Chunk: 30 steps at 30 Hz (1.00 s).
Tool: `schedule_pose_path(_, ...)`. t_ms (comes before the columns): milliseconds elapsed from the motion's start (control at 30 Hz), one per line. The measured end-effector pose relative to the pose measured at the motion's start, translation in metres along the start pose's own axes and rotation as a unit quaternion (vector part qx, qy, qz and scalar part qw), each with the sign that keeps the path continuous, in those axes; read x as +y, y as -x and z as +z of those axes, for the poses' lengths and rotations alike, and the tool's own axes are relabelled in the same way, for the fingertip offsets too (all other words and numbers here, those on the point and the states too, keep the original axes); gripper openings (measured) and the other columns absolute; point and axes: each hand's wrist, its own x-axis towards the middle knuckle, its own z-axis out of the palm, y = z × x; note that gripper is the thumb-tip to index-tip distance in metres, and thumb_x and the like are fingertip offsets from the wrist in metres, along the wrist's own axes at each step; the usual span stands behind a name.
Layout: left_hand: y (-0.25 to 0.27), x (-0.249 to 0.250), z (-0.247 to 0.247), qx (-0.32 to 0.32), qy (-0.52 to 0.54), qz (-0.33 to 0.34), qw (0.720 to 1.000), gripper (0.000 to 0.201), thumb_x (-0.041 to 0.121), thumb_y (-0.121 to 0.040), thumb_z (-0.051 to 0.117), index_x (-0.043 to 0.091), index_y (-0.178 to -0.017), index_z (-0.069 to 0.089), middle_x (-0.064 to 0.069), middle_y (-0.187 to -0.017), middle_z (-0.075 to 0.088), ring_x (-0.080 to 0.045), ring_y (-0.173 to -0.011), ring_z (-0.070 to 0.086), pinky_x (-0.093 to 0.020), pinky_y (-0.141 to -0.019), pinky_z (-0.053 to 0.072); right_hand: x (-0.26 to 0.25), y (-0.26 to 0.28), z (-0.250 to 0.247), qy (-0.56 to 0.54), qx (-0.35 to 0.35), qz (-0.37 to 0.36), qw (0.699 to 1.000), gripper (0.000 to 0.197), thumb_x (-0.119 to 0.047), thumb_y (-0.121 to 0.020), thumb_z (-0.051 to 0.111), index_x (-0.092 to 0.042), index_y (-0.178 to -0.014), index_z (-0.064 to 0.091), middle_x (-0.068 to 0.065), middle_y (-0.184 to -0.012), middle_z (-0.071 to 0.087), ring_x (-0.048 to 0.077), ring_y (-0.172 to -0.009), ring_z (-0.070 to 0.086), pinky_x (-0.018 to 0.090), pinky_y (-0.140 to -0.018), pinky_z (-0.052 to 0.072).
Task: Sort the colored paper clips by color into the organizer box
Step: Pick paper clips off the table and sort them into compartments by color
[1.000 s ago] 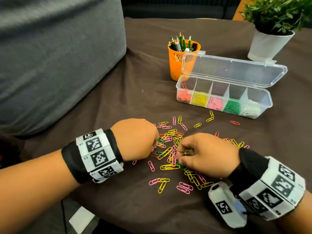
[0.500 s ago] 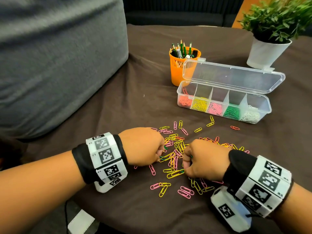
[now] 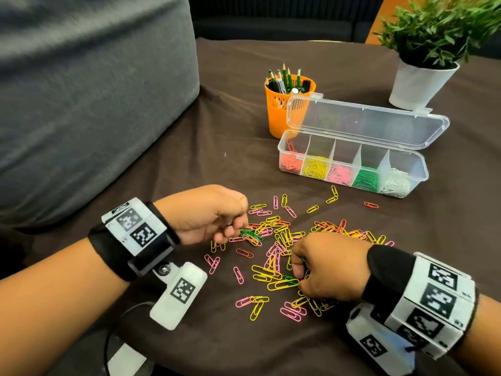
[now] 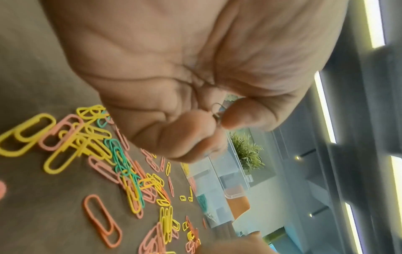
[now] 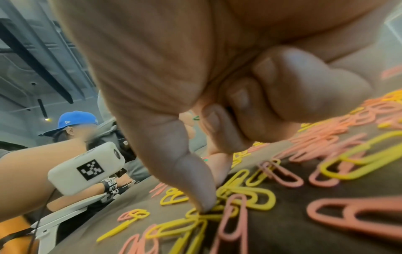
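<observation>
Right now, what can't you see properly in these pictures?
- What the right hand holds: curled fingers hide it in head and right wrist views; only a green speck shows.
- Colour of the clip pinched by the left hand: shadowed, left wrist view.
- How many clips fill each organizer box compartment: too small, head view.
- The plant: cut off by the edge.

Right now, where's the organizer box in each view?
Head: organizer box right of centre, lid open, orange pencil cup behind its left end.
Left wrist: lower centre, beyond the left hand, blurred.
Right wrist: not visible.
Shared landmark: loose paper clips on the dark cloth, in all three.
</observation>
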Motion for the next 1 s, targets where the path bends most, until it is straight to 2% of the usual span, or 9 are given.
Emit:
schedule_pose_path(133, -0.009, 0.001, -0.004, 0.015, 0.095, 0.008, 0.995, 0.021, 0.002, -0.063, 0.045, 0.011, -0.080, 0.052, -0.007, -0.069, 0.053, -0.014, -0.055, 0.048, -0.020, -0.041, 0.037, 0.002, 0.000, 0.001, -0.028, 0.012, -0.002, 1.000, 0.012, -0.029, -0.077, 0.058, -0.025, -0.086, 0.063, -0.007, -0.079, 0.063, 0.013, -0.077, 0.060, 0.030, -0.073, 0.054)
schedule_pose_path(233, -0.016, 0.003, -0.002, 0.046, -0.068, 0.017, 0.997, 0.014, 0.010, -0.069, 0.061, 0.014, -0.082, 0.064, 0.004, -0.063, 0.058, -0.008, -0.052, 0.045, -0.020, -0.045, 0.034, 0.002, -0.002, 0.006, -0.038, 0.029, -0.011, 0.999, 0.022, -0.044, -0.086, 0.057, -0.023, -0.083, 0.060, -0.005, -0.081, 0.062, 0.016, -0.080, 0.059, 0.028, -0.071, 0.048)
schedule_pose_path(300, -0.020, 0.005, 0.002, 0.063, -0.316, 0.034, 0.946, 0.004, 0.020, -0.080, 0.072, 0.020, -0.083, 0.070, 0.017, -0.055, 0.058, 0.000, -0.051, 0.046, -0.020, -0.054, 0.037, 0.000, -0.003, 0.008, -0.033, 0.018, -0.008, 0.999, 0.031, -0.051, -0.090, 0.056, -0.022, -0.079, 0.058, -0.003, -0.079, 0.061, 0.016, -0.080, 0.058, 0.028, -0.069, 0.045)
schedule_pose_path(367, -0.024, 0.004, 0.008, 0.089, -0.499, 0.047, 0.861, 0.004, 0.029, -0.087, 0.069, 0.026, -0.087, 0.071, 0.021, -0.057, 0.060, 0.005, -0.055, 0.052, -0.016, -0.055, 0.035, -0.002, -0.003, 0.008, -0.027, 0.015, -0.008, 0.999, 0.032, -0.051, -0.088, 0.060, -0.022, -0.075, 0.056, -0.004, -0.077, 0.059, 0.017, -0.078, 0.057, 0.028, -0.067, 0.042)
schedule_pose_path(500, -0.027, 0.000, 0.014, 0.118, -0.617, 0.048, 0.777, 0.008, 0.037, -0.085, 0.069, 0.029, -0.088, 0.071, 0.012, -0.080, 0.069, -0.007, -0.078, 0.062, -0.025, -0.066, 0.043, -0.006, 0.001, 0.004, -0.010, 0.014, -0.006, 1.000, 0.025, -0.046, -0.083, 0.065, -0.021, -0.082, 0.062, -0.004, -0.081, 0.064, 0.016, -0.079, 0.059, 0.028, -0.069, 0.047)
schedule_pose_path(733, -0.022, -0.004, 0.013, 0.094, -0.643, 0.054, 0.758, 0.013, 0.034, -0.092, 0.060, 0.025, -0.090, 0.070, 0.009, -0.081, 0.068, -0.012, -0.079, 0.062, -0.029, -0.071, 0.049, -0.011, 0.003, 0.006, 0.016, 0.006, -0.036, 0.999, 0.015, -0.029, -0.088, 0.056, -0.017, -0.089, 0.066, 0.000, -0.089, 0.067, 0.020, -0.086, 0.061, 0.029, -0.077, 0.051)
schedule_pose_path(867, -0.016, -0.008, 0.007, 0.088, -0.611, 0.045, 0.785, 0.009, 0.035, -0.091, 0.064, 0.029, -0.095, 0.069, 0.014, -0.073, 0.060, -0.005, -0.073, 0.057, -0.026, -0.067, 0.044, -0.006, 0.003, 0.005, 0.000, 0.001, -0.041, 0.999, 0.012, -0.026, -0.084, 0.055, -0.016, -0.081, 0.062, 0.000, -0.080, 0.064, 0.019, -0.077, 0.059, 0.029, -0.071, 0.049)
schedule_pose_path(933, -0.014, -0.009, 0.003, 0.084, -0.603, 0.040, 0.792, 0.010, 0.038, -0.088, 0.069, 0.030, -0.095, 0.069, 0.017, -0.068, 0.056, 0.000, -0.066, 0.053, -0.024, -0.062, 0.039, 0.000, -0.001, -0.002, -0.109, -0.007, -0.027, 0.994, 0.011, -0.026, -0.080, 0.059, -0.018, -0.073, 0.055, -0.004, -0.066, 0.058, 0.013, -0.063, 0.052, 0.031, -0.064, 0.045)
schedule_pose_path(1000, -0.012, -0.009, -0.001, 0.082, -0.592, 0.034, 0.801, 0.008, 0.038, -0.087, 0.071, 0.031, -0.091, 0.069, 0.017, -0.063, 0.055, 0.005, -0.058, 0.051, -0.021, -0.057, 0.037, 0.006, -0.008, -0.011, -0.335, -0.006, -0.017, 0.942, 0.010, -0.024, -0.073, 0.057, -0.020, -0.070, 0.049, -0.004, -0.060, 0.059, 0.015, -0.053, 0.047, 0.028, -0.050, 0.039)
